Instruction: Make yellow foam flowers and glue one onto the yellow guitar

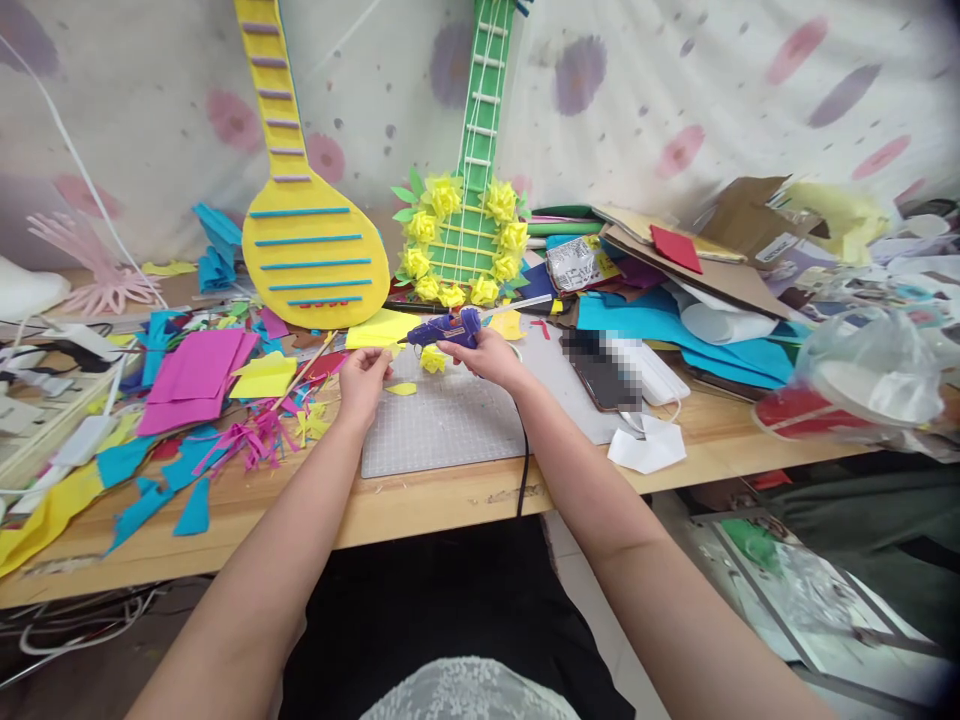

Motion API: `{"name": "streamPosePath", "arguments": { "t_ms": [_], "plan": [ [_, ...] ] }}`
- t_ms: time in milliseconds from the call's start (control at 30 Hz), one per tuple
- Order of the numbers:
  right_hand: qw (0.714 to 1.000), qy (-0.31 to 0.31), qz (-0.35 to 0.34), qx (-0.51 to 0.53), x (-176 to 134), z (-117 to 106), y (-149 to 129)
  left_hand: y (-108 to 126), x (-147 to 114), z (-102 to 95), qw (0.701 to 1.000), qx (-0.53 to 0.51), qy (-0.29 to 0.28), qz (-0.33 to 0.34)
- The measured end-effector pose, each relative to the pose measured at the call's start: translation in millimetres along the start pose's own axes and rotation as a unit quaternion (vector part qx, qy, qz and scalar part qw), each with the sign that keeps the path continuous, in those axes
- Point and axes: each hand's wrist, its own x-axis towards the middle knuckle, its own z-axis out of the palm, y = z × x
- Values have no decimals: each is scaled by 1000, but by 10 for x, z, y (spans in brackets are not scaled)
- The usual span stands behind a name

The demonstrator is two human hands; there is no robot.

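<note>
My right hand [487,357] grips a blue-purple hot glue gun [442,330], its nozzle pointing left at my other hand. The fingers of my left hand [364,383] are pinched together beside the nozzle tip, with a small yellow paper piece showing at the fingertips; most of it is hidden. Below the glue gun sits a yellow paper flower [433,359]. A loose yellow petal [403,389] lies on the gray cutting mat [420,435]. Behind stands a green paper guitar [480,130] ringed with yellow flowers.
A yellow paper guitar [315,250] leans at the back left. Magenta paper [199,380] and colored scraps cover the left side. A phone [600,370], a white box-like item [649,370], blue sheets [675,330] and a plastic-wrapped red-and-white tub [825,395] lie right. A black cord [524,460] crosses the table edge.
</note>
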Motion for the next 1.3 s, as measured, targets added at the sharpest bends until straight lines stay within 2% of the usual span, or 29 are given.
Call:
{"name": "streamPosePath", "arguments": {
  "t_ms": [267, 1300],
  "plan": [
    [998, 10, -8, -67, -39, -16, -36, 4, -5, 17, 1000, -12, 5, -2],
    [997, 16, -40, -70, 20, 42, -15, 13, -36, 12, 1000, 24, -9, 14]
  ]
}}
